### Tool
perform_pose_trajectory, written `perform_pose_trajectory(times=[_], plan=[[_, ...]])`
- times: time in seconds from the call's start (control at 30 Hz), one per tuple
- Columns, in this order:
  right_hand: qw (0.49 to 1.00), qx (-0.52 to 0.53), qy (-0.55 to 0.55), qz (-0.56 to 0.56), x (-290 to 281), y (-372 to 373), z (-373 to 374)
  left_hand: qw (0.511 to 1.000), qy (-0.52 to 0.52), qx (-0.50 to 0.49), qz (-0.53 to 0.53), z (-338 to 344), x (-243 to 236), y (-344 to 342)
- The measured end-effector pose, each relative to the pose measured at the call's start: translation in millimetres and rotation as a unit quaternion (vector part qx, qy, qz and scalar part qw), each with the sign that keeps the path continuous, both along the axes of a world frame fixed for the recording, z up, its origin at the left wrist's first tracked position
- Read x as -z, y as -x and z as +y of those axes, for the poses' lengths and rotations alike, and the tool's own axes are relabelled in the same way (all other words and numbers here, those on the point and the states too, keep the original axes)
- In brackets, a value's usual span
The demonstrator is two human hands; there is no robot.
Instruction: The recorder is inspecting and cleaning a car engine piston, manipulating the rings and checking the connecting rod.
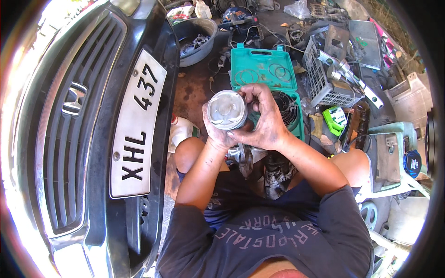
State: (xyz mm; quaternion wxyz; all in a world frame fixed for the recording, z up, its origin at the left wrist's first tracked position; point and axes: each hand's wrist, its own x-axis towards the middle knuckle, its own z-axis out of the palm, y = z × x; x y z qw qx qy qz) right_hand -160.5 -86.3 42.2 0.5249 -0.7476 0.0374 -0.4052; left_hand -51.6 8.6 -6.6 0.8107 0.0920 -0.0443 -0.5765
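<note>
A silver piston (226, 109) is held in front of me, its crown facing up toward the camera. My left hand (214, 132) cups it from the left and below, partly hidden behind it. My right hand (264, 116) grips its right side, fingers curled near the top and thumb at the lower edge. Beneath my hands is a teal plastic case (262, 67), lid lying open with thin rings on it and dark coiled parts in the other half. Metal engine parts (243, 160) lie between my legs, partly covered by my hands and arms.
A black car front (92, 120) fills the left. A grey tub (199, 53) of parts stands at the back. To the right are a grey crate (320, 83) with metal parts, a green box (333, 119) and a pale plastic chair (403, 139). A white jug (181, 132) sits beside my left knee.
</note>
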Motion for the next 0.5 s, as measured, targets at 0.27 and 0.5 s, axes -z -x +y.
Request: perform_pose_trajectory(times=[0.27,0.5], plan=[[0.999,0.004,0.053,-0.009,-5.4,4.1,1.4,0.998,0.031,0.044,0.015,-4.6,-3.9,0.3],[0.996,-0.048,0.066,0.025,-19.8,9.6,1.5,0.997,0.044,0.042,-0.055,7.2,29.6,-21.7]])
